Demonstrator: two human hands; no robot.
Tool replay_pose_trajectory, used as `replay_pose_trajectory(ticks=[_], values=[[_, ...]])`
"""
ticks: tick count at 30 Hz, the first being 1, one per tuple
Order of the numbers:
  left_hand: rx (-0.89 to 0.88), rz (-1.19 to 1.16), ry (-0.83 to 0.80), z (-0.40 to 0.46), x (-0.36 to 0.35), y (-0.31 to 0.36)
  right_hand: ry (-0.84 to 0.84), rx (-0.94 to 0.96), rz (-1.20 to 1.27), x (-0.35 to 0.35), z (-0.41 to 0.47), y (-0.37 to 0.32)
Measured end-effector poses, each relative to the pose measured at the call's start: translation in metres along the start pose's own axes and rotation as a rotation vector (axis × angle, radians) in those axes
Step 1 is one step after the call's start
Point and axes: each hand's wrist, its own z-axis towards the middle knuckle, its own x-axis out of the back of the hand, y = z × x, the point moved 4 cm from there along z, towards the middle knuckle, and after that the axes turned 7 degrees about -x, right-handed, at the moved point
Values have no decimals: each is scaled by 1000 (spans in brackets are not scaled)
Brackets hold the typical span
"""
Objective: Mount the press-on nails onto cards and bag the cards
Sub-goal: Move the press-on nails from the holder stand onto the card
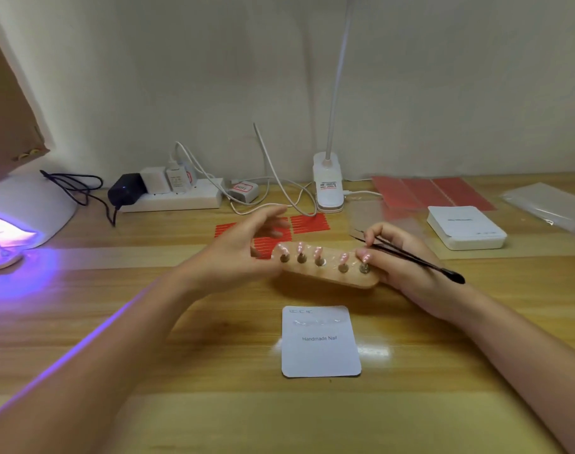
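A wooden nail stand (328, 276) carries several pink press-on nails (300, 249) on small metal posts, held up over the desk between both hands. My left hand (237, 250) grips its left end, fingers partly spread above the red strips. My right hand (400, 260) holds black tweezers (413, 257) and pinches the rightmost nail (366, 257) with thumb and finger. A white card (320, 342) printed "Handmade Nail" lies flat on the desk in front of me, with a clear strip across its top.
Red adhesive strips (309, 222) lie behind the stand, and more red sheets (436, 191) at the back right. A stack of white cards (466, 227) and clear bags (548, 204) sit far right. A glowing UV lamp (14, 224), power strip (171, 198) and desk lamp clip (328, 185) line the back.
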Motion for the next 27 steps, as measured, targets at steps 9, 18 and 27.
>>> replay_pose_trajectory(ticks=[9,18,27], values=[[-115,333,60,-5,-17,-9,78,55,-93,1,2,1],[8,338,23,-5,-17,-17,162,112,-337,-5,2,5],[9,437,-9,-12,-10,-24,26,69,-414,-5,7,17]])
